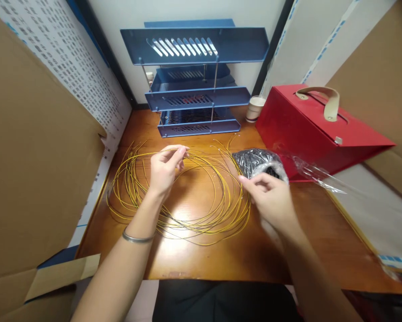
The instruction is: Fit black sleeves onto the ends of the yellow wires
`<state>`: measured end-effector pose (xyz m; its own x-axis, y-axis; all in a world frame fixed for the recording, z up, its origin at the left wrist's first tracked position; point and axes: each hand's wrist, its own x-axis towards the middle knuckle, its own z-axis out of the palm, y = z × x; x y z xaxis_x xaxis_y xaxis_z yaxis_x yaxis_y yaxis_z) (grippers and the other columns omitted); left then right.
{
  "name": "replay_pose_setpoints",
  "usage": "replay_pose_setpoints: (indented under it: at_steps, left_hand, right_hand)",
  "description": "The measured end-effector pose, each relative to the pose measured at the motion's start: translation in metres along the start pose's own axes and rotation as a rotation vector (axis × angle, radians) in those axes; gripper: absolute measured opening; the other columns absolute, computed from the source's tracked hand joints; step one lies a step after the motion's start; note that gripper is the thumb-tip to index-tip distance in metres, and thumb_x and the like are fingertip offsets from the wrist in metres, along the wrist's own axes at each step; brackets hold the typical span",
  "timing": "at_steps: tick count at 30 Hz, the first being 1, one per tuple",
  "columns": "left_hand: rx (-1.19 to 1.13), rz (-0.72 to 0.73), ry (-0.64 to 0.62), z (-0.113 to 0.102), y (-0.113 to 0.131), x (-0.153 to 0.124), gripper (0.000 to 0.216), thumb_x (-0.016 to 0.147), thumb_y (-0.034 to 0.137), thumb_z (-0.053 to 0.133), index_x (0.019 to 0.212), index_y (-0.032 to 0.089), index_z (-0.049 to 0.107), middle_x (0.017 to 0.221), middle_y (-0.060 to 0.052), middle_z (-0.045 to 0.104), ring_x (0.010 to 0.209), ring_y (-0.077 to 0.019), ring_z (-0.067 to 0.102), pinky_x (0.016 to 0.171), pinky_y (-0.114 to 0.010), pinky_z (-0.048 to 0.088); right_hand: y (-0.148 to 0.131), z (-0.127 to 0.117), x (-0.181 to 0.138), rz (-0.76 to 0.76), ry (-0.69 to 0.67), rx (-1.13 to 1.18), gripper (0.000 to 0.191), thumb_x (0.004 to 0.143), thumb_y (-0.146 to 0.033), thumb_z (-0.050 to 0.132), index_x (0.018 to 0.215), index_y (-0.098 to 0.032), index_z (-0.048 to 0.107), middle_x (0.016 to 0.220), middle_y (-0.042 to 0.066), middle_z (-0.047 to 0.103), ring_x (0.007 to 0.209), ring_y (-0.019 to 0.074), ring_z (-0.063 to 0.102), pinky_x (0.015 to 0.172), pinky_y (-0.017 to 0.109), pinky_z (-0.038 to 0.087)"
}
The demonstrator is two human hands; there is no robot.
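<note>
Loose loops of thin yellow wire (226, 192) lie spread over the wooden table, with several bare-looking ends at the top right. My left hand (164, 172) is over the far side of the loops, its thumb and fingers pinched on a yellow wire. On the right edge of the coil, my right hand (271, 199) is closed in a pinch beside the wires. What its fingertips hold is too small to make out. Just behind that hand lies a clear plastic bag (253, 158) filled with small black pieces, its mouth bunched and partly covered by the hand.
A blue three-tier file tray (194, 48) stands at the back. Right of it are a paper cup (255, 108) and a red box (298, 129) with a beige handle. Cardboard (36, 147) walls in the left side. Clear plastic film (318, 179) trails by the box.
</note>
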<state>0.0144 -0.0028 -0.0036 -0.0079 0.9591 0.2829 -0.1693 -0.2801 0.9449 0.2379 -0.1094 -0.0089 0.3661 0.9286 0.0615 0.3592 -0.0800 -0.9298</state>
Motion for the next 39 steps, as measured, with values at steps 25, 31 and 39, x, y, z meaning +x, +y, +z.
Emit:
replay_pose_setpoints:
  at_steps: [25,31,39]
  left_hand:
    - [0.746,0.229,-0.429,0.011,0.090,-0.007,0.044,0.078,0.047,0.077,0.114,0.022,0.070,0.118,-0.008,0.071,0.112,-0.0275,0.064,0.087,-0.033,0.053]
    - [0.542,-0.039,-0.444,0.012,0.094,0.002,0.041,0.101,0.041,0.045,0.070,0.018,0.058,0.052,0.003,0.046,0.044,-0.0097,0.045,0.048,-0.023,0.036]
    - [0.002,-0.214,-0.248,0.039,0.155,0.007,0.054,0.105,0.048,0.030,0.066,0.015,0.045,0.052,0.007,0.020,0.034,0.0011,0.030,0.048,-0.012,0.023]
  right_hand:
    - [-0.078,-0.006,0.051,0.052,-0.249,0.532,0.029,0.062,-0.039,0.087,0.073,-0.018,0.070,0.076,0.004,0.074,0.047,0.0066,0.056,0.038,0.017,0.039]
    - [-0.083,0.003,0.051,0.041,-0.434,0.519,0.063,0.065,-0.037,0.085,0.122,-0.022,0.063,0.086,0.002,0.075,0.048,0.0089,0.057,0.040,0.020,0.040]
    - [-0.055,0.067,-0.002,-0.195,-0.948,-0.006,0.088,0.068,-0.015,0.071,0.151,-0.018,0.043,0.069,-0.001,0.069,0.062,0.0188,0.064,0.055,0.027,0.048]
